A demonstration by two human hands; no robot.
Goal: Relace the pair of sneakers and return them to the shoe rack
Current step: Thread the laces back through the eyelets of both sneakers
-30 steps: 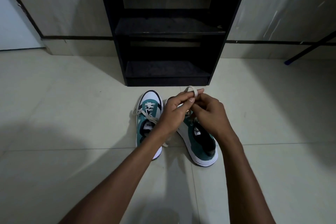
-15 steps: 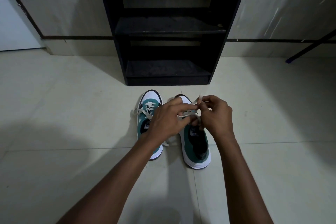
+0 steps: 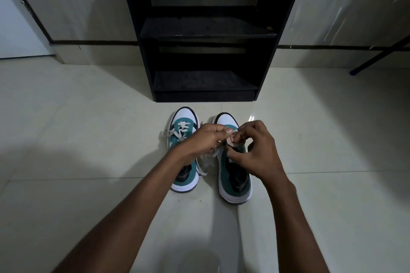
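Two teal-and-white sneakers stand side by side on the floor, toes toward the black shoe rack (image 3: pixel 206 55). The left sneaker (image 3: pixel 182 131) has its pale lace tied near the toe, with loose ends trailing. Over the tongue of the right sneaker (image 3: pixel 235 182), my left hand (image 3: pixel 204 139) and my right hand (image 3: pixel 255 150) meet. Both pinch the right sneaker's pale lace (image 3: pixel 230 138) between fingertips. The eyelets under my hands are hidden.
The rack has two dark shelves, with nothing on them, and stands against a pale wall. A dark rod with a blue tip (image 3: pixel 355 71) leans at the far right. Pale floor tiles (image 3: pixel 88 139) stretch left and right of the shoes.
My hands have come down from a raised lace loop to the right sneaker's tongue. That sneaker now lies straight beside the left one, where it was tilted before.
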